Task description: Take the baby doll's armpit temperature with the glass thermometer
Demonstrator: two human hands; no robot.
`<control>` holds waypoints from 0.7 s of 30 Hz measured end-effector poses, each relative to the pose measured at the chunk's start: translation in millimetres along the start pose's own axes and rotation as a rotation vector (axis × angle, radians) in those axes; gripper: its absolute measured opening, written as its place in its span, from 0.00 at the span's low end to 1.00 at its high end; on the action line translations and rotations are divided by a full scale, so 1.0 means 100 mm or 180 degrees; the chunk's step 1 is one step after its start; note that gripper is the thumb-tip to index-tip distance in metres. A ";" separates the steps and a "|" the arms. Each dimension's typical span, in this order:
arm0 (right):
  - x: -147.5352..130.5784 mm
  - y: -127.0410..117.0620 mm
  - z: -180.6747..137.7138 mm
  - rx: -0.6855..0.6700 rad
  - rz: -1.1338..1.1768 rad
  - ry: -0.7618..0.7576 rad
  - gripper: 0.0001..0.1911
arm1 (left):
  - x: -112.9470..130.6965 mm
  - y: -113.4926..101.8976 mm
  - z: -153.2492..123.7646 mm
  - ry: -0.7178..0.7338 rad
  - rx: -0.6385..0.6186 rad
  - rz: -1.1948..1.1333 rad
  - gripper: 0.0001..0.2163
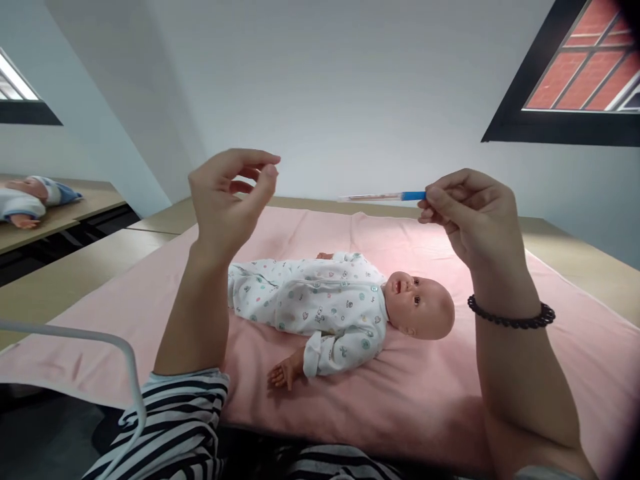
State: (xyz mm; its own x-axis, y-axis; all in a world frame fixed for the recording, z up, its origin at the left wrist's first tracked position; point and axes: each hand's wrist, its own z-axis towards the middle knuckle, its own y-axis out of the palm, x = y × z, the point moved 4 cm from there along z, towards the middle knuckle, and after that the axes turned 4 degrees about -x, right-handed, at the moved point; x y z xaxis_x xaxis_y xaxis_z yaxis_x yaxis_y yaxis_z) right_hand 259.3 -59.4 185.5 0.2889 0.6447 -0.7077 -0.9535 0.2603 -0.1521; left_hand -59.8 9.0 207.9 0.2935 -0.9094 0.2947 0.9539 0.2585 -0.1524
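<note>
My right hand [473,207] is raised at the right, thumb and fingers pinched on the blue end of a slim thermometer in a clear case [377,197]. The clear part points left, nearly level. Across from it my left hand [233,197] is up, fingers loosely curved, a small gap between thumb and index fingertip, nothing in it. Below both hands a baby doll [315,293] lies on its back, dressed in a white patterned sleepsuit. Its head is to the right; my left forearm hides its feet.
A pink sheet [425,393] covers most of the wooden table [155,240]. Another doll [30,200] lies on a table at the far left. A grey bent tube [127,360] crosses the lower left. Behind stands a white wall [340,100] with a dark-framed window [575,73].
</note>
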 end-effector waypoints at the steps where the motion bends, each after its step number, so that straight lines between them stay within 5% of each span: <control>1: -0.04 0.03 -0.02 0.0060 0.0174 -0.0032 0.07 | 0.03 0.02 -0.02 0.0010 -0.0113 0.0001 0.06; 8: -0.37 0.21 -0.24 0.0239 -0.0108 -0.0390 0.04 | 0.30 0.17 -0.14 -0.0067 -0.0875 -0.0212 0.13; 21: -0.64 0.29 -0.44 0.0681 0.0037 -0.0616 0.04 | 0.64 0.03 -0.20 0.0742 -0.0373 -0.0284 0.08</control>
State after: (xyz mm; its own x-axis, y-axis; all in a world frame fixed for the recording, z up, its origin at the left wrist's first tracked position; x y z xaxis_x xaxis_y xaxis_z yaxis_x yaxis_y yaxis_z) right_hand 209.6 -125.0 196.4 0.3088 0.7685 -0.5605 -0.9229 0.3845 0.0187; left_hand -39.9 -54.7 207.4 0.1735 -0.9808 0.0887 0.9576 0.1470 -0.2478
